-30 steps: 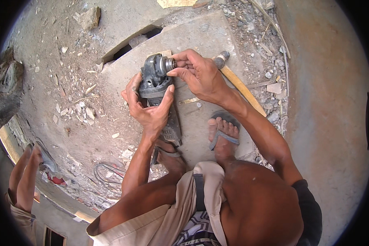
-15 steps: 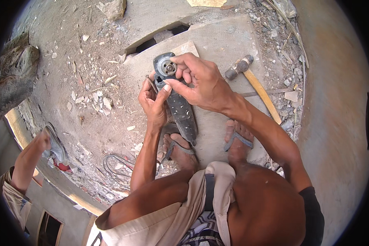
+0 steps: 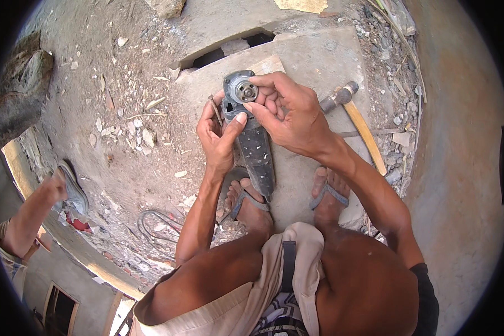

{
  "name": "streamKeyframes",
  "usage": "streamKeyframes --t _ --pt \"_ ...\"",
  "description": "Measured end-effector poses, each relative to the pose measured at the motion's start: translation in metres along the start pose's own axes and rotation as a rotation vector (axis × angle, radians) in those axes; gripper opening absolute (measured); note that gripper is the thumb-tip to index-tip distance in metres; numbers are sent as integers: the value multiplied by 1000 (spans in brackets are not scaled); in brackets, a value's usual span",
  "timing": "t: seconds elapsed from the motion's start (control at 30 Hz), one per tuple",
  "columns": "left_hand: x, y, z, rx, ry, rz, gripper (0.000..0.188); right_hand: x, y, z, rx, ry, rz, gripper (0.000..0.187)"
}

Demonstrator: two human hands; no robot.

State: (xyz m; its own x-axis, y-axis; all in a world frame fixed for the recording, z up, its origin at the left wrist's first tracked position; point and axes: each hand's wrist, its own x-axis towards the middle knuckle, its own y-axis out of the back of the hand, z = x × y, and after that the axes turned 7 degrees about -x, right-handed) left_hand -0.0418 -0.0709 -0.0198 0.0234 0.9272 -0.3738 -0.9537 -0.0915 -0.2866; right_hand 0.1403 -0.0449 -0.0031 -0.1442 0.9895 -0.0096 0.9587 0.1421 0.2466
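Grinder (image 3: 252,140) is gripped by both hands: left hand (image 3: 218,137) around body, right hand (image 3: 288,115) at spindle; hammer (image 3: 355,120) just right of it.

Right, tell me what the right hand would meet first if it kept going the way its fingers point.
The right hand points toward the picture's left, fingers on the angle grinder's head. Going on, it would likely meet the left hand beside the grinder; depth is unclear.

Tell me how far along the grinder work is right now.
Done: the grey angle grinder has no disc; its round metal spindle flange is bare. In hand: the left hand grips the body, and the right hand has fingers at the flange. Left: no disc is in view to fit. The wooden-handled hammer lies untouched on the concrete slab.
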Motion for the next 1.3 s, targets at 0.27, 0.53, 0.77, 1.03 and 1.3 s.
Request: streamKeyframes --t 0.27,0.53,0.77,1.03,1.3 --pt "9 -15 16 85 -4 146 48 -1 -2 6 299 -124 -23 28" --pt "12 -11 17 78 -3 109 46 1 0 3 323 -156 -57 25" --pt "11 -10 13 61 -4 120 48 1 -2 4 386 -161 -44 22" --pt "11 -7 10 62 -7 129 50 5 -5 4 347 -172 -13 15" --pt "11 -7 11 61 -5 129 50 14 -1 7 290 -186 -43 17"
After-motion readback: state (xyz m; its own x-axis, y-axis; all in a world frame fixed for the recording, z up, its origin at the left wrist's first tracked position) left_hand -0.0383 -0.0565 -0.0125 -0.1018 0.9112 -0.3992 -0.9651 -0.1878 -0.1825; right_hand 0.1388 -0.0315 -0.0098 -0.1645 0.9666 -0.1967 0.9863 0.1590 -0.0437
